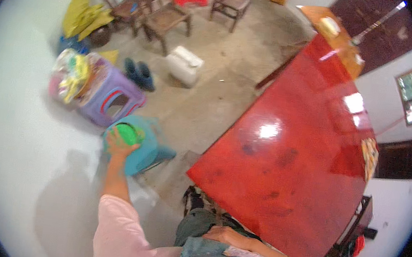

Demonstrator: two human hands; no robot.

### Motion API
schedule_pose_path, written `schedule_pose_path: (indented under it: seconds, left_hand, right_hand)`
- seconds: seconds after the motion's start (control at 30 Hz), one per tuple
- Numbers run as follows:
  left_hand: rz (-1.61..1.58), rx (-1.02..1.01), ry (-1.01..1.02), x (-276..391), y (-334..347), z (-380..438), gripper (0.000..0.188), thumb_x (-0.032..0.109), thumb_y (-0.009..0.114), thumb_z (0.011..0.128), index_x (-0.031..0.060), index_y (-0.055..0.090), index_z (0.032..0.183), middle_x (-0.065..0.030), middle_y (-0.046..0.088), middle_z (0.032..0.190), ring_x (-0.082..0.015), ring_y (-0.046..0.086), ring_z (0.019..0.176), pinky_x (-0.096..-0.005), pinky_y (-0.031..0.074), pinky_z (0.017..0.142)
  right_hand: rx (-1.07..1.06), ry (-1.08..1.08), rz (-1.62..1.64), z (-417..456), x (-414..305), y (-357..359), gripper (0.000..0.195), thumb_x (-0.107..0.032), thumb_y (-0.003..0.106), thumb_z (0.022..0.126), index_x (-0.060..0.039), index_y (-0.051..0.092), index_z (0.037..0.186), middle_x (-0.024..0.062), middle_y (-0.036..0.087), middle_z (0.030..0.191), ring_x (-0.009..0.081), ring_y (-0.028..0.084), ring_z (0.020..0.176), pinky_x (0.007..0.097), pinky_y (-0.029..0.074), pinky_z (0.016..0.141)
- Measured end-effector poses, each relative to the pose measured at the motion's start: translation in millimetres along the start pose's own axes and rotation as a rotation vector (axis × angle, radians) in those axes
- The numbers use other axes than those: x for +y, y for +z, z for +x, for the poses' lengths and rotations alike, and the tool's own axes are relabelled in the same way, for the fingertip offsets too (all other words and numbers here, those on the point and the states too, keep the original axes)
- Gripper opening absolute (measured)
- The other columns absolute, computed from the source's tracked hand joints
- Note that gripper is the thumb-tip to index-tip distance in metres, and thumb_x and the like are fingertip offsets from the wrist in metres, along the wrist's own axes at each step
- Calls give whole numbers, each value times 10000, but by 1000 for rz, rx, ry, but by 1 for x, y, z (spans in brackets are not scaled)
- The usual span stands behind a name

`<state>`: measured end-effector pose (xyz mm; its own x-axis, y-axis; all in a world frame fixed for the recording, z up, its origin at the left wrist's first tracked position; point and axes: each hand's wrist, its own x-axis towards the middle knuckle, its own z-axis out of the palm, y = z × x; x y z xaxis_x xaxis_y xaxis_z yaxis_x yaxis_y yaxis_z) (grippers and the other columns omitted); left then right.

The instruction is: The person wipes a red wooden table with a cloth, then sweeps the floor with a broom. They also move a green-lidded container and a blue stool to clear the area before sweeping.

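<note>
At the left, my left hand (121, 143) has its fingers around the side of a round green object (128, 133), whose kind I cannot tell. Beneath it stands a teal plastic stool (143, 155); whether the green object rests on the stool is blurred. My right hand (223, 234) lies low against my lap, below the near edge of a red glossy table (275, 151); its fingers are partly hidden and nothing shows in them. A grey-green apron (196, 253) covers my front.
Beyond the teal stool stands a purple plastic stool (121, 78) with cloths on it. Dark slippers (140, 74), a white container (184, 66) and several wooden chairs (168, 19) are on the concrete floor. A white wall (23, 109) runs along the left.
</note>
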<state>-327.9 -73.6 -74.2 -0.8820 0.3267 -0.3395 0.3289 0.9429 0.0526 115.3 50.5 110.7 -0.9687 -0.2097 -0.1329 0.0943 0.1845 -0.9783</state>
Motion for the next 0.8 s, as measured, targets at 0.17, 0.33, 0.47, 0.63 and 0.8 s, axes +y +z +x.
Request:
schedule_pose_path:
  seconds: [0.17, 0.33, 0.47, 0.63, 0.8]
  left_hand:
    - [-96, -54, -176, 10, -13, -4, 1323, 526, 841, 511, 180, 4, 1475, -194, 66, 1516, -403, 119, 1386, -638, 312, 988]
    - [-58, -42, -202, 18, -6, -4, 1317, 534, 836, 514, 178, 11, 1476, -183, 88, 1514, -390, 131, 1387, -637, 305, 994]
    - [-90, -24, -200, 20, -6, -9, 1313, 550, 826, 517, 163, 17, 1476, -165, 89, 1519, -376, 124, 1392, -635, 297, 1001]
    - [-111, 61, -160, 14, 8, -8, 1309, 592, 807, 511, 154, 40, 1478, -153, 68, 1528, -373, 97, 1399, -637, 292, 999]
    - [-107, 145, -177, 11, 22, -7, 1292, 609, 798, 507, 151, 77, 1477, -147, 53, 1533, -359, 65, 1406, -642, 264, 1006]
  right_hand:
    - [-54, 49, -20, 7, -3, 3, 411, -196, 455, 833, -28, 556, 1194, 151, 610, 1081, 306, 569, 1022, 396, 456, 879]
    - [-74, 38, -8, 12, -1, -2, 408, -210, 450, 822, -47, 558, 1181, 135, 616, 1064, 300, 576, 996, 387, 467, 856]
    - [-99, 76, -8, 19, -8, -9, 413, -213, 450, 822, -44, 551, 1186, 133, 618, 1039, 301, 579, 982, 390, 471, 849]
    - [-74, 61, -39, 27, 0, -5, 331, -149, 530, 835, 35, 596, 1102, 165, 636, 1054, 295, 610, 955, 389, 470, 878]
    - [-139, 71, 12, 37, 1, -5, 416, -206, 438, 844, -3, 540, 1192, 162, 614, 1073, 321, 576, 993, 401, 465, 860]
